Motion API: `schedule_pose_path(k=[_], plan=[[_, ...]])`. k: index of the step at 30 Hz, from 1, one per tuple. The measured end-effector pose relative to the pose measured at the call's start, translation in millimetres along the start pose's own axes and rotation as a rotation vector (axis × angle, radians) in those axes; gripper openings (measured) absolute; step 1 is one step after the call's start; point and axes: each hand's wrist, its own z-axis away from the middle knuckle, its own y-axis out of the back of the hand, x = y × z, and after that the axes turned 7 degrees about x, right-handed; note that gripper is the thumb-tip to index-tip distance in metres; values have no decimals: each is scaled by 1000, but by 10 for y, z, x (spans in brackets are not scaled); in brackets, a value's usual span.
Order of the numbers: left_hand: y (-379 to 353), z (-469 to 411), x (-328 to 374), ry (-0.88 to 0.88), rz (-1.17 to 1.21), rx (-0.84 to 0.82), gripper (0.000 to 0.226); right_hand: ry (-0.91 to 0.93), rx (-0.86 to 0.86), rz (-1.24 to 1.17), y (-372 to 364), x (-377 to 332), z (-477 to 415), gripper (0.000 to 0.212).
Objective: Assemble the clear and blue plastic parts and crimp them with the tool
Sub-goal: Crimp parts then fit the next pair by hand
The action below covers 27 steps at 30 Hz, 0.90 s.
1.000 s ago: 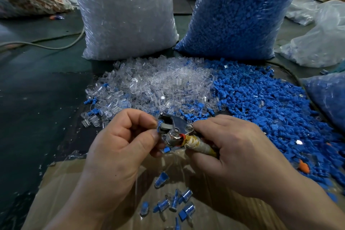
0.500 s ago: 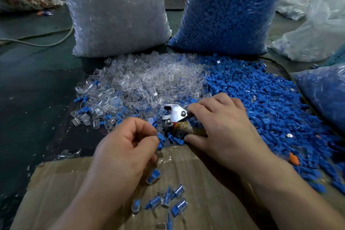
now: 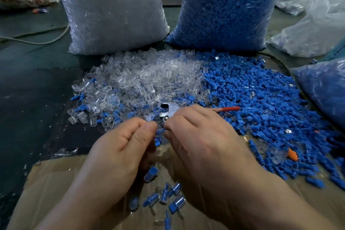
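Tool (image 3: 170, 111) set down since a second ago: the right hand (image 3: 201, 142) has let it go and come in to meet the left hand (image 3: 121, 147). It lies flat on the heap, red handle (image 3: 226, 108) pointing off to the right.

Left hand, just nearer than the tool: fingers curled, thumb and forefinger pinching one end of a blue part (image 3: 160, 132). Right hand, nearer than the tool and a little right: fingers bent, tips closing on the same part from the other side. Whether a clear sleeve is already in the pinch I cannot tell; the fingertips hide it.

Step in hand, as I judge it: mating blue to clear. Line the stem up with the sleeve's open end, push straight, and seat it fully before reaching for the tool. Grip by the sides; pieces this small and light probably flick away easily.

Materials:
- Left of the tool: clear parts (image 3: 141, 78), a heap of glassy hollow sleeves, glinting, a few blue strays among them.
- Right of the tool: blue parts (image 3: 261, 99), matte, ribbed stems with flat square heads, spread wide.
- Nearer than the tool, under the wrists: cardboard (image 3: 56, 183), dull brown, carrying finished pieces (image 3: 164, 196), blue plugs inside clear shells.
- Beyond the tool: clear bag (image 3: 112, 9), then blue bag (image 3: 224, 5), both crinkled film, stuffed full.
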Motion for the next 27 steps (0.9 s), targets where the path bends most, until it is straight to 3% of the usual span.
schedule_pose_path(k=[2,7,9,12,14,15,19,23,27], plan=[[19,-1,4,-7,4,-36,50,5,-10,-35,9,-46,-19,5],[62,12,11,-193,-31,-29,38,-274,-118,-350,73,-120,0,34],[74,11,18,-325,-82,-29,29,-498,-180,-673,100,-119,-7,32],[66,12,45,-526,-136,-34,15,-925,-333,-1347,128,-135,-44,22],[94,10,31,-590,-166,-58,11,-1008,-396,-1518,138,-134,-52,21],[122,0,22,-563,-168,-77,11,-972,-418,-1413,136,-115,-45,24],[266,-70,-45,-384,-374,-92,14,-447,-349,-334,126,1,17,31],[248,-106,-110,-354,-609,-201,23,-209,-412,-140,147,-97,12,15],[198,-81,-95,-374,-618,-312,35,-104,-502,-96,108,-162,31,13]])
